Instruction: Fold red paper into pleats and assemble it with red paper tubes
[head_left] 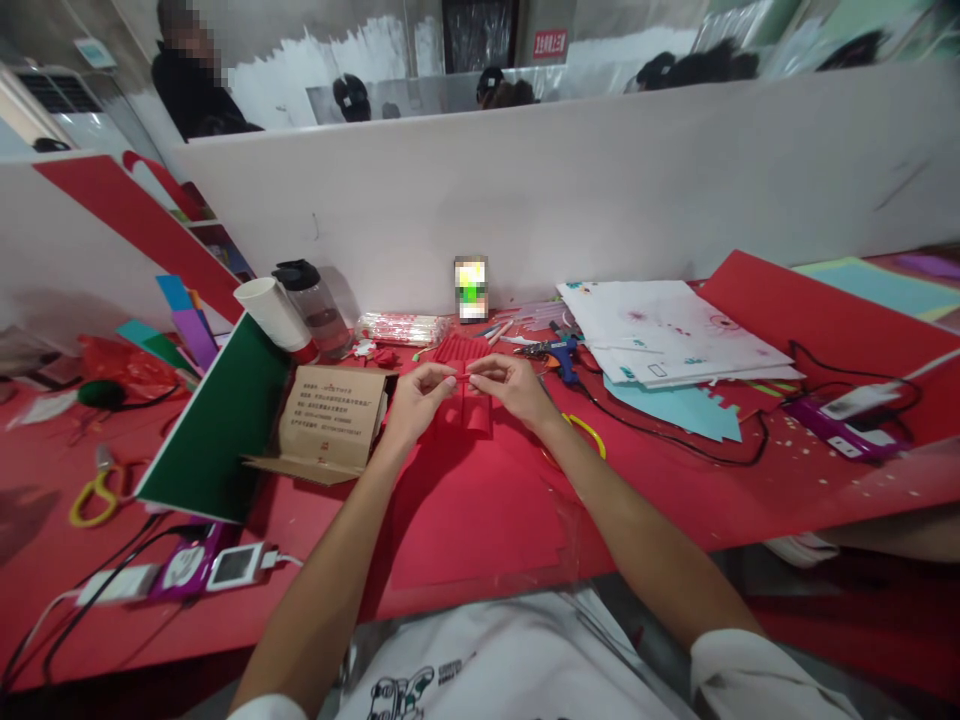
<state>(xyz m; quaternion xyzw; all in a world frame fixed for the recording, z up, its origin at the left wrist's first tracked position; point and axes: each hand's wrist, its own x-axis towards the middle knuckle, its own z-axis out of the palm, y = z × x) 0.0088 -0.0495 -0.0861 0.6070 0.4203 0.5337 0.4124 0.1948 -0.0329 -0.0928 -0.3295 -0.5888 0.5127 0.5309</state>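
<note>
My left hand (417, 397) and my right hand (511, 384) meet over the middle of the red table (660, 490). Both pinch the top edge of a small folded piece of red paper (466, 408), fingertips almost touching. The paper hangs down from the fingers onto a larger red sheet (472, 510) lying flat in front of me. Just behind the hands lies a pleated red paper fan (459, 347).
A brown cardboard box (330, 420) and a green board (221, 430) lie left of my hands. Behind them stand a paper cup (274, 315) and a bottle (315, 305). A blue glue gun (559, 352), white sheets (667, 330), yellow scissors (94, 490), cables and phones lie around. A white partition (600, 190) closes the back.
</note>
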